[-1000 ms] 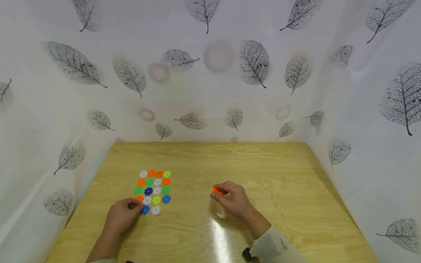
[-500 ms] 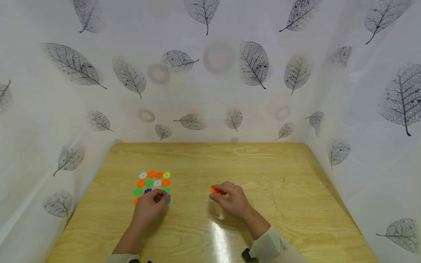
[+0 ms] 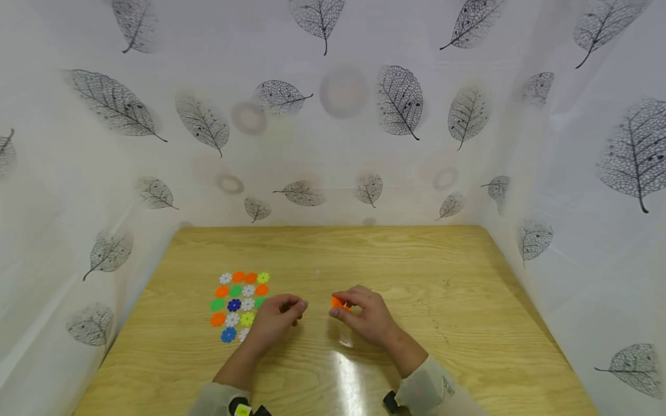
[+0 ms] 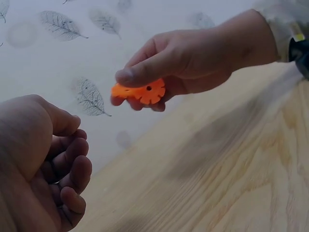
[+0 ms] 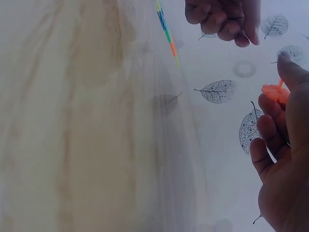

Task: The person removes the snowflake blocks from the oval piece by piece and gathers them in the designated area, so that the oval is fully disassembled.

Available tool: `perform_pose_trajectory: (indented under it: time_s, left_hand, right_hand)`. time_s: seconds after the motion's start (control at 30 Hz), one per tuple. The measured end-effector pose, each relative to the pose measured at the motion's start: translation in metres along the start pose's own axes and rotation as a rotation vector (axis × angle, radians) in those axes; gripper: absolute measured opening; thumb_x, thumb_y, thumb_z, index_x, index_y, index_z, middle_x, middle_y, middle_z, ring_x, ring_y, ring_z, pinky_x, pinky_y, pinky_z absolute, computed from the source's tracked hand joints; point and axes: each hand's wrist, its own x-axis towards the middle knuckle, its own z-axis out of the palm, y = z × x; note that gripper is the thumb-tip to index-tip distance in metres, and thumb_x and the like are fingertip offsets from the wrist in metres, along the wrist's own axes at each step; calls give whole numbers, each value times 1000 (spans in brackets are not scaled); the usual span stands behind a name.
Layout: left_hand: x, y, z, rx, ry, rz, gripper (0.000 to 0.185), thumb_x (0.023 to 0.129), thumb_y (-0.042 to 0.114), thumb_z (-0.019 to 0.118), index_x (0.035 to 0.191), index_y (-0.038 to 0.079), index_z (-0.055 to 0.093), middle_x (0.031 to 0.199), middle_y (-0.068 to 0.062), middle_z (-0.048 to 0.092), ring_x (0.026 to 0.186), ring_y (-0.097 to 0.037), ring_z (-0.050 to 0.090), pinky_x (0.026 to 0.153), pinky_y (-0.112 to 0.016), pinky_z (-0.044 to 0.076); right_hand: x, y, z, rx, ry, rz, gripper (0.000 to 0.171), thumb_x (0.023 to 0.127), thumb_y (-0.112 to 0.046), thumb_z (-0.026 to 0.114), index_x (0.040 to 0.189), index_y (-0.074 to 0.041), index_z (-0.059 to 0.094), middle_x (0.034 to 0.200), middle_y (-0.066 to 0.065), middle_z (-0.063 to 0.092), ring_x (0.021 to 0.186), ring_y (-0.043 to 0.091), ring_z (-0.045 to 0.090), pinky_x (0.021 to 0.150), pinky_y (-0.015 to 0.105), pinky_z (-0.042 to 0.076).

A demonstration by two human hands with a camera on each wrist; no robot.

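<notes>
My right hand pinches several orange notched plastic discs between thumb and fingers, just above the table. They are the interlocking building kind, with a small centre hole. My left hand hovers to the left of them, apart from the right hand. In the left wrist view the left thumb meets the curled index finger, and nothing shows between them. Beneath and left of the left hand, rows of similar discs lie flat in orange, green, white, blue and yellow. The left hand hides some at the lower right.
A pale wooden table carries everything. White curtains printed with dark leaves hang behind it and at both sides. Light reflects off the tabletop near the front middle.
My left hand has moved rightward from the lower left of the disc rows, across them, towards my right hand. The right hand has stayed nearly still, holding its orange discs.
</notes>
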Motion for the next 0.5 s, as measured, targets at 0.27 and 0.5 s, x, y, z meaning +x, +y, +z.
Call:
perform_pose_trajectory:
  time_s: [0.27, 0.5]
  left_hand:
    - [5, 6, 17, -8, -59, -5, 44, 100, 44, 69, 103, 1, 76, 82, -3, 67, 77, -21, 63, 73, -40, 55]
    - [6, 8, 23, 12, -93, -17, 42, 101, 45, 67, 98, 4, 76, 80, -3, 66, 77, -20, 61, 70, -36, 51]
  right_hand:
    - [3, -1, 0, -24, -11, -47, 38, 87, -24, 85, 120, -8, 76, 104, -3, 74, 88, 14, 64, 70, 33, 57]
    - [2, -2, 2, -65, -49, -87, 41, 86, -25, 86, 120, -6, 76, 105, -2, 72, 92, 13, 63, 77, 23, 55]
